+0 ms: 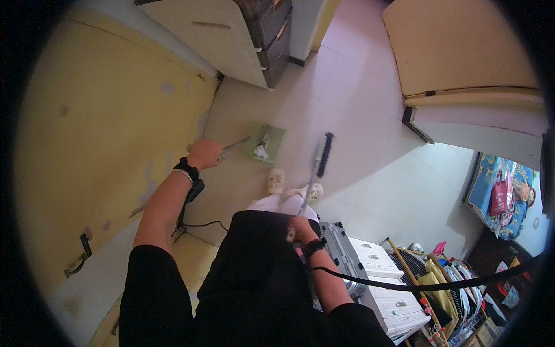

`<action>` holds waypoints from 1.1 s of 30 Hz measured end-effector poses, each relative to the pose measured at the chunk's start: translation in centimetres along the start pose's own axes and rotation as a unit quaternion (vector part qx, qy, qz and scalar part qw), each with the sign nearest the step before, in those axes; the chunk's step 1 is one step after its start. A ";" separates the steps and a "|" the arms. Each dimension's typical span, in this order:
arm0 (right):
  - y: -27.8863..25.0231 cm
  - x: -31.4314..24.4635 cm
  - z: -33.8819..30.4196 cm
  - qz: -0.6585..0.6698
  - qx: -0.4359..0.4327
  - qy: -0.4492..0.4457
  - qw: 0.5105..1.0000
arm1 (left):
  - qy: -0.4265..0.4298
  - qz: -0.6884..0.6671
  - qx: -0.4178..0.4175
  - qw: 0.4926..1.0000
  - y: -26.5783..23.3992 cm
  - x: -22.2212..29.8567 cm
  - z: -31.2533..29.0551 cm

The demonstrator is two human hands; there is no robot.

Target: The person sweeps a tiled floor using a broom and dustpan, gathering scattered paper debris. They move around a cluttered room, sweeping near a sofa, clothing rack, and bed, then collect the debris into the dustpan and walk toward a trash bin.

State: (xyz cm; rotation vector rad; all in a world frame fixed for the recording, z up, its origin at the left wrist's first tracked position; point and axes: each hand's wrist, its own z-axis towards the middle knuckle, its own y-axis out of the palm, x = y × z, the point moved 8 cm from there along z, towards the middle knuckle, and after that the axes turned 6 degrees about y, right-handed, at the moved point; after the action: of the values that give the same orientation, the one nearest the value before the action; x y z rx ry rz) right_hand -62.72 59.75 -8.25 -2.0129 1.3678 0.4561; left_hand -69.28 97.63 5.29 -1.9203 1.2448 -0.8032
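Note:
My left hand (205, 154) is closed around the handle (236, 144) of a pale green dustpan (277, 137). Crumpled white scraps (262, 149) lie in the pan, which is down at the floor ahead of my feet. Beside my hip, my right hand (298, 229) grips the thin pole of a broom (325, 155). Its dark-bristled head is at the floor, to the right of the dustpan and apart from it. The broom looks slightly blurred.
A yellow door (115, 110) stands on my left, and a drawer cabinet (269, 43) ahead. Pale slippers (276, 181) are on my feet. To the right are a grey suitcase (342, 248), white drawers (378, 260) and a rack of clothes (448, 286). A black cable (404, 286) crosses the lower right.

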 end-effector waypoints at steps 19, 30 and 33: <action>-12.7 3.1 -10.0 0.620 0.006 0.255 0.742 | -0.112 -0.019 0.024 0.993 -1.2 -1.7 0.1; -34.7 9.9 -4.2 0.074 0.234 0.288 0.926 | -0.214 -0.146 -0.004 0.966 3.0 1.1 -7.5; -39.1 10.5 1.0 0.208 0.186 0.277 0.919 | -0.311 -0.209 0.033 0.927 3.3 2.7 -10.4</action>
State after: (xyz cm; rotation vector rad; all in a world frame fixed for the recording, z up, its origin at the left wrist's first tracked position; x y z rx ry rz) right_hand -22.66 62.64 -2.80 -1.5829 2.0642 -0.2220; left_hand -78.24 91.85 8.75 -2.1720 0.4262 -0.3631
